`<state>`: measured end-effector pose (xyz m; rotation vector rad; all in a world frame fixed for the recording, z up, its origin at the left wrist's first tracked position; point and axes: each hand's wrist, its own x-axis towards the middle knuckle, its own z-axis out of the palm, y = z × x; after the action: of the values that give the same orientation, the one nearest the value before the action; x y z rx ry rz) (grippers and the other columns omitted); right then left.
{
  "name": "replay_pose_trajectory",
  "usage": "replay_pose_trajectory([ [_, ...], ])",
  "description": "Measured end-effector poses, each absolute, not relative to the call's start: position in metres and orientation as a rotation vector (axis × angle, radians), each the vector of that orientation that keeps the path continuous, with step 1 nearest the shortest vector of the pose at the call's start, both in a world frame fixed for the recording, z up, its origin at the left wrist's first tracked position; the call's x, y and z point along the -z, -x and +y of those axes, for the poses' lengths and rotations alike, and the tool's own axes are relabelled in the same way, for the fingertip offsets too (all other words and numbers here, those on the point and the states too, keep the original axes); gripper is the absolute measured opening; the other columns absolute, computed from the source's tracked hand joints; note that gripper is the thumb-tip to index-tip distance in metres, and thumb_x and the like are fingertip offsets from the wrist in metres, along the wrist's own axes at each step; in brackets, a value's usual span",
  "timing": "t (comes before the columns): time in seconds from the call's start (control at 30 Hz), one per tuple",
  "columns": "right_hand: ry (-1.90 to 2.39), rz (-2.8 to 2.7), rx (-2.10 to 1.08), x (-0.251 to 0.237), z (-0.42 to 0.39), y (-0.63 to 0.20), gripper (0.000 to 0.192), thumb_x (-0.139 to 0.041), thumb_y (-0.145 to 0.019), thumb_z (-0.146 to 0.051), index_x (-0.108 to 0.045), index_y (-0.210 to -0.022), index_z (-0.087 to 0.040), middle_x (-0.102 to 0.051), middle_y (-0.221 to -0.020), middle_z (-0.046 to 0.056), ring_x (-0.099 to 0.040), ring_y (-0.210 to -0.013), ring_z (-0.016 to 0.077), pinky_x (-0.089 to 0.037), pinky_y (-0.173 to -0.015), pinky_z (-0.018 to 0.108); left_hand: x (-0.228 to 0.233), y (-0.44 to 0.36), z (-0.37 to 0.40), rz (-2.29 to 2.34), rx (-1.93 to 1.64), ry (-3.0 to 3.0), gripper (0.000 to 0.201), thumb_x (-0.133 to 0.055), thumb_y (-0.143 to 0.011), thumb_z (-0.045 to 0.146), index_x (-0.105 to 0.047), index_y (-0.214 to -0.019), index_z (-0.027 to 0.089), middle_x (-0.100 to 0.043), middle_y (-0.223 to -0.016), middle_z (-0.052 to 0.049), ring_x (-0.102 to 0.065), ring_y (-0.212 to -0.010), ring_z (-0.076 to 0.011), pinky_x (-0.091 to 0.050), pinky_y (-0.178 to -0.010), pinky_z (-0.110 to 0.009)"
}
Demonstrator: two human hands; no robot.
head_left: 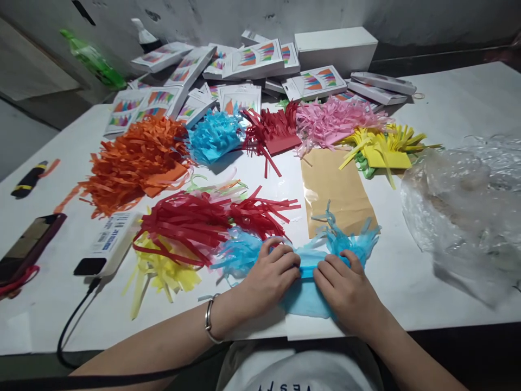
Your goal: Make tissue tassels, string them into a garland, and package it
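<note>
Blue tissue paper (307,304) with fringed ends lies at the table's front edge, its middle gathered into a flat folded band. My left hand (272,274) presses on the left part of that band with curled fingers. On the band's right part, my right hand (345,288) rests with its fingers curled over the paper. The blue fringe spreads out beyond both hands. Touching it on the left is a bundle of red tissue strips (187,220), lying partly over yellow tissue fringe (166,266). My fingertips are partly hidden by the hands themselves.
Orange (134,163), blue (215,136), dark red (280,127), pink (337,119) and yellow (386,146) fringed tissue bundles line the middle. Behind are several printed boxes (252,60). A brown sheet (336,190), clear plastic (468,212), a cabled power bank (108,244) and a phone (28,247) surround my hands.
</note>
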<state>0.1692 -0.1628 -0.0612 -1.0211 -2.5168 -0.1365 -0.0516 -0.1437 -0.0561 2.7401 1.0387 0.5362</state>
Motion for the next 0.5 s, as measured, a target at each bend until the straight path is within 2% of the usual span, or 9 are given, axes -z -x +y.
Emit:
replay_pose_trajectory([
  [0.13,1.054,-2.43,0.071,0.061,-0.166,-0.189,0.032,-0.039,-0.095,-0.003,-0.068,-0.093,-0.016,-0.071,-0.105,0.011,-0.058,-0.109,0.0249,-0.031,-0.108,0.049,0.056,0.057,-0.146,1.074,-0.525,-2.672,0.014,-0.058,-0.097,0.018,-0.069,-0.09,0.022,-0.07,-0.096,-0.002,-0.057,-0.097,-0.0196,-0.033,-0.104,-0.045],
  [0.33,1.336,-2.303,-0.038,0.064,-0.167,-0.18,0.021,-0.051,-0.097,-0.011,-0.066,-0.084,-0.017,-0.07,-0.102,0.009,-0.06,-0.104,0.0229,-0.029,-0.109,0.049,0.049,0.051,-0.149,1.292,-0.447,-2.596,0.022,-0.049,-0.1,0.021,-0.066,-0.086,0.018,-0.067,-0.098,-0.006,-0.056,-0.095,-0.0228,-0.036,-0.095,-0.045],
  [0.5,1.534,-2.274,0.055,0.061,-0.165,-0.17,0.021,-0.054,-0.097,-0.017,-0.064,-0.078,-0.018,-0.07,-0.1,0.009,-0.061,-0.101,0.0243,-0.027,-0.109,0.05,0.045,0.042,-0.145,1.416,-0.278,-2.607,0.016,-0.055,-0.095,0.023,-0.064,-0.082,0.018,-0.065,-0.097,-0.008,-0.054,-0.096,-0.0263,-0.036,-0.088,-0.046],
])
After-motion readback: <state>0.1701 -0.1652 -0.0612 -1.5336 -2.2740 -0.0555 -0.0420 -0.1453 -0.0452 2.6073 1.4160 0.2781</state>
